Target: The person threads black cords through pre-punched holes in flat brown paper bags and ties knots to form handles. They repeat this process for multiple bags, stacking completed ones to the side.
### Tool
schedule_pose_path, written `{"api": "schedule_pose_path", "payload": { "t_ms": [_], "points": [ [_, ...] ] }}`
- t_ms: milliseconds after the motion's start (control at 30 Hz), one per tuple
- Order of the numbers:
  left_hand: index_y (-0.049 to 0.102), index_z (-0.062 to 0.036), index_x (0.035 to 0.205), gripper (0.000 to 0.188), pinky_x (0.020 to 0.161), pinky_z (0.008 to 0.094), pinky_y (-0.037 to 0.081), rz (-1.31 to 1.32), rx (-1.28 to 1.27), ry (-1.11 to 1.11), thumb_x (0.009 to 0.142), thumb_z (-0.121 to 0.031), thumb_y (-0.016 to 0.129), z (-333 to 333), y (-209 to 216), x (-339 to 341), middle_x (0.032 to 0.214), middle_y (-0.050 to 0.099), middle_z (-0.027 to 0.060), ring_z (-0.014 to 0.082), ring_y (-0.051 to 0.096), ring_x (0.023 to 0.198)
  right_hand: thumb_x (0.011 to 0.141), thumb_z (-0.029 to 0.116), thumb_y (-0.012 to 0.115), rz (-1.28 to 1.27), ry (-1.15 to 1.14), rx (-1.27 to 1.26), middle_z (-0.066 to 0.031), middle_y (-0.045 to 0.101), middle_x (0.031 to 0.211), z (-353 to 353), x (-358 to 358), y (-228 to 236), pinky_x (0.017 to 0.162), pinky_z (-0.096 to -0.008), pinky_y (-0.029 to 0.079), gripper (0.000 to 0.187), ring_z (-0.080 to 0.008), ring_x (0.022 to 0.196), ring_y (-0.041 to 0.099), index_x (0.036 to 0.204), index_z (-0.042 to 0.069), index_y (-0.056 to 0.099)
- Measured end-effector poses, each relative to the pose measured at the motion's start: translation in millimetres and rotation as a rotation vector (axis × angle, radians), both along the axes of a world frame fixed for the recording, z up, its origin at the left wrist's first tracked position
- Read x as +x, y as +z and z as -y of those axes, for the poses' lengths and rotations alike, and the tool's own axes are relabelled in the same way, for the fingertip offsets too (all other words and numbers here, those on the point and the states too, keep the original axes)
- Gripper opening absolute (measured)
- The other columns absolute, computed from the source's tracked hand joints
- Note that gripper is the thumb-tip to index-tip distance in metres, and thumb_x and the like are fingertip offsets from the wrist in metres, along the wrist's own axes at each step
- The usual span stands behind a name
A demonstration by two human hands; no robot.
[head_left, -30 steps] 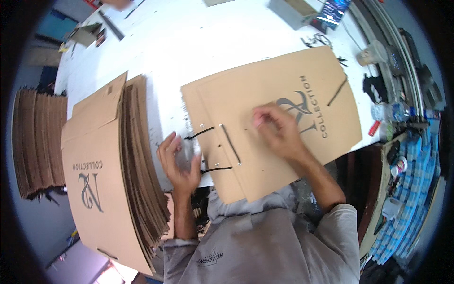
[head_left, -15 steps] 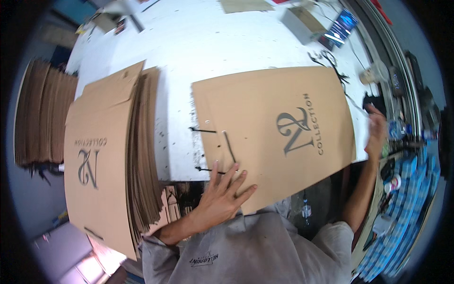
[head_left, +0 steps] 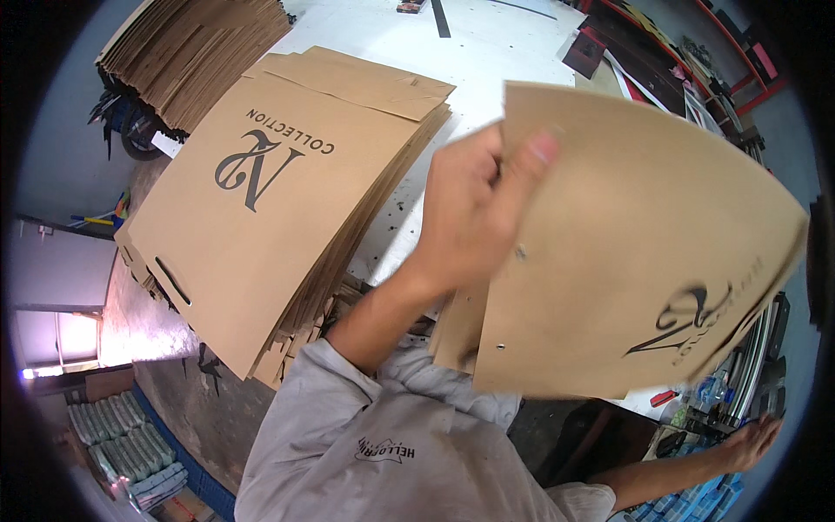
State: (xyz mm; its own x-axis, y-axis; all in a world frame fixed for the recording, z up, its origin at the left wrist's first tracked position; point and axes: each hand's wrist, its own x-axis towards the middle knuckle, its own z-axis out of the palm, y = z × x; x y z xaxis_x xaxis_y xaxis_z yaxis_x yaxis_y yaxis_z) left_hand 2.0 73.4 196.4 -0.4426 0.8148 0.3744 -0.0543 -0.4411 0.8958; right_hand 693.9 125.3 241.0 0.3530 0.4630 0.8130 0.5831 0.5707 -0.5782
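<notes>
And right of the corded cardboard stack [head_left: 261,235], an unstacked eyeleted panel [head_left: 635,217] is held in the grip of the left hand [head_left: 474,204], the right hand [head_left: 752,444] unreadable.

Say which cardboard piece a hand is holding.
The cardboard piece on the right, in the left hand; the near stack and far stack are unheld.
</notes>
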Motion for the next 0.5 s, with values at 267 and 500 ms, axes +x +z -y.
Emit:
{"api": "schedule_pose_path", "payload": {
  "t_ms": [267, 500],
  "points": [
    [0.07, 0.0086, 0.11, 0.042, 0.071, 0.0349, 0.054, -0.017, -0.431, -0.126, 0.105, -0.032, 0.061, -39.9, -174.6, -26.2, 0.082, 0.073, 0.0111, 0.0181, 0.067, 0.072, 0.095, -0.003, 0.067, 0.181, 0.523, -0.489, -0.0094, 0.067, 0.11, -23.2, -312.7, -70.0, 0.084, -0.0257, 0.049, 0.013, -0.0143, 0.095, 0.062, 0.107, -0.002, 0.068],
    [0.064, 0.0056, 0.122, 0.041, 0.067, 0.0343, 0.053, -0.717, -0.308, 0.45, 0.095, -0.023, 0.074, 7.3, -185.4, -29.0, 0.086, 0.07, 0.0122, 0.0196, 0.067, 0.072, 0.09, -0.001, 0.07, 0.47, 1.0, -0.674, -0.0135, 0.068, 0.093, -7.9, -464.0, -145.4, 0.074, -0.0325, 0.051, 0.02, -0.0234, 0.08, 0.067, 0.11, -0.001, 0.069]
  ]
}}
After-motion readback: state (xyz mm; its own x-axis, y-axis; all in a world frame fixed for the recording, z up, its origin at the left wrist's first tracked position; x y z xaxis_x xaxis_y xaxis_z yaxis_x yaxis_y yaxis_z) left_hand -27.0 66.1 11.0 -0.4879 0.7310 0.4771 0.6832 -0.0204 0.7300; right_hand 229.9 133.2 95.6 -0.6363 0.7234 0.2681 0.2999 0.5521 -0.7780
